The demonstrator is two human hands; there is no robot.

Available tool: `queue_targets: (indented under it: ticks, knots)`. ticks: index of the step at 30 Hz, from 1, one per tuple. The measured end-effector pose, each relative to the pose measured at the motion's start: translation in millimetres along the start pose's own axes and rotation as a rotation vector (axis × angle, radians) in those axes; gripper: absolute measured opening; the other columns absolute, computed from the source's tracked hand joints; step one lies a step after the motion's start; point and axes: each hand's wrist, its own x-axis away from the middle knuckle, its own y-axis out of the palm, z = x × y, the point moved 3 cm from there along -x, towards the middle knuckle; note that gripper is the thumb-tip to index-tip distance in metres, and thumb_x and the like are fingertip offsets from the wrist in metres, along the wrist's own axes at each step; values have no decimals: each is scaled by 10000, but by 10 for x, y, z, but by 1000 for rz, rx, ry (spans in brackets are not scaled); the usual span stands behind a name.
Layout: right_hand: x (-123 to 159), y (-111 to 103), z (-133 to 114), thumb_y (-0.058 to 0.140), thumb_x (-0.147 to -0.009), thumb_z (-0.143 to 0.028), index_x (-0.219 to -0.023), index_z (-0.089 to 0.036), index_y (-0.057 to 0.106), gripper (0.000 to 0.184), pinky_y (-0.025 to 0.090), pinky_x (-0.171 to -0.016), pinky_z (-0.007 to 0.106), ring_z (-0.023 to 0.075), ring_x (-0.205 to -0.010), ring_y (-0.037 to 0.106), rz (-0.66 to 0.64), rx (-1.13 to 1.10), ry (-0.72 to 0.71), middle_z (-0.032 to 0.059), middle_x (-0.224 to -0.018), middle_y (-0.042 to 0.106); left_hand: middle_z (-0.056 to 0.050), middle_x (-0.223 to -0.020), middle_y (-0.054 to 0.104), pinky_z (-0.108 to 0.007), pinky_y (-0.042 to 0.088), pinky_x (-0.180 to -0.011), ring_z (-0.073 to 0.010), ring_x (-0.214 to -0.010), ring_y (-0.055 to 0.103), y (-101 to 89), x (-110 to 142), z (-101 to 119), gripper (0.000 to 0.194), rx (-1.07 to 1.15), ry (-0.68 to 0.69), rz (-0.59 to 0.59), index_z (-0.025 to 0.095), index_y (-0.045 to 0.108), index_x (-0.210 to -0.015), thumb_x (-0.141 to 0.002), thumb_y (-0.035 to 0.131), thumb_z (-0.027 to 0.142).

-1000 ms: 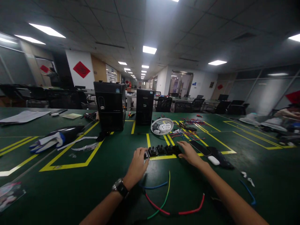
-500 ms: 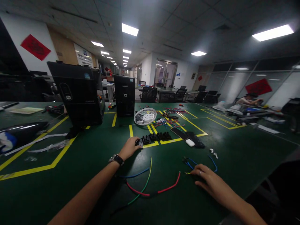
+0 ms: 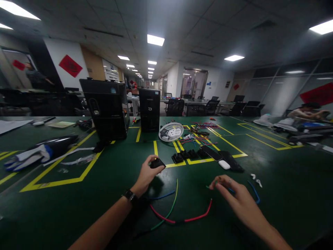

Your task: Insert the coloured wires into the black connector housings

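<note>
My left hand (image 3: 144, 177), wearing a watch, grips a small black plastic block (image 3: 158, 163) between thumb and fingers, held above the table. More black blocks (image 3: 178, 158) of this sort stand in a row just beyond it. On the right, my right hand (image 3: 232, 190) pinches a short green wire (image 3: 207, 187); most of it is hidden by the fingers. Between my hands lie red wires (image 3: 199, 218), a yellow-green wire (image 3: 172, 205) and a blue wire (image 3: 163, 196). Another blue wire (image 3: 256, 194) rests beside my right hand.
Two black computer towers (image 3: 106, 119) stand at the back, with a white basket (image 3: 179, 130) right of them. A dark phone (image 3: 211, 152), white earbuds case (image 3: 224, 164), earbuds (image 3: 258, 183) and gloves (image 3: 31, 157) lie around. Someone (image 3: 307, 111) sits at far right.
My left hand has lifted a black block from the left end of the row. My right hand has raised the short green wire. The view has turned left.
</note>
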Motion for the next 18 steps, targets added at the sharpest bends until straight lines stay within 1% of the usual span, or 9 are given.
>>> queue_targets:
  ticks: [3,5,8,11,13,15,17,18]
  knots:
    - [-242,291,-358,439,-933,-360,-913,-202,617,238,489,-684,284,178,-731,616,-17,-61,-83,25,-751,651,-21,-919,608,-252,462,-734,-149,-820,593,35,93,-32,526,273,-81,-64,201,521,-1119,-654,748,296]
    - [-416,554,-510,468,-921,-322,-926,-197,634,207,464,-625,262,159,-666,598,-15,-46,-154,10,-724,640,-29,-926,613,-276,484,-774,-151,-833,614,81,125,-60,580,430,-136,-79,211,485,-1151,-646,765,270]
    - [-629,950,-577,496,-905,-264,-1019,-186,647,206,442,-577,245,141,-595,581,-12,-24,-242,3,-709,638,-38,-960,600,-331,513,-813,-163,-851,636,145,169,-96,653,570,-205,-85,232,436,-1179,-626,784,225]
    - [-705,1230,-507,489,-908,-229,-1188,-179,595,303,456,-561,240,137,-561,590,-13,-35,-277,6,-724,657,-18,-919,584,-335,529,-792,-155,-814,632,173,236,-76,694,561,-175,-76,234,426,-1206,-612,782,185]
    - [-681,1319,-436,481,-912,-215,-1223,-188,584,328,493,-608,253,150,-610,629,11,-46,-294,25,-787,689,-26,-960,570,-328,535,-765,-154,-815,624,192,290,-28,728,536,-156,-94,239,429,-1224,-593,786,171]
    - [-634,1343,-378,483,-911,-205,-1198,-199,612,315,527,-721,289,182,-758,675,51,-58,-326,57,-905,714,-62,-1107,526,-351,544,-756,-174,-874,624,220,339,27,757,562,-184,-134,270,418,-1244,-588,782,164]
    - [-595,1333,-338,488,-906,-193,-1178,-208,632,308,528,-821,323,207,-909,676,73,-68,-357,78,-1019,711,-87,-1252,438,-397,550,-768,-206,-956,617,244,368,75,766,623,-226,-177,317,395,-1261,-607,758,148]
    - [-584,1323,-325,488,-905,-186,-1178,-211,634,310,528,-842,333,213,-946,671,78,-68,-366,83,-1048,707,-89,-1298,402,-416,548,-780,-217,-993,607,249,374,89,758,651,-241,-190,335,388,-1264,-621,736,134]
